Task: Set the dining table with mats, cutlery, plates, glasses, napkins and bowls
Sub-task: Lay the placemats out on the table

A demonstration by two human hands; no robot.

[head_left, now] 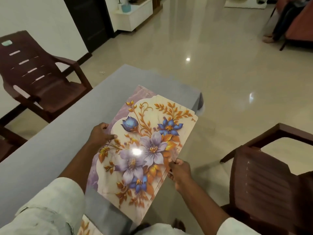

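Note:
A stack of floral mats (145,146), cream with purple, blue and orange flowers, hangs partly over the right edge of the grey table (55,133). My left hand (101,133) grips the stack's left edge, thumb on top. My right hand (179,172) pinches its right edge, where the layered mat edges show. A purple-bordered mat peeks out beneath the top one. Another floral mat (86,226) lies on the table at the bottom edge of the view, mostly hidden by my sleeve.
A dark brown plastic chair (39,78) stands beyond the table's left side. Another brown chair (267,175) stands close on the right. A glossy tiled floor (211,65) stretches ahead. A white cabinet (133,16) and a seated person's legs (277,29) are far off.

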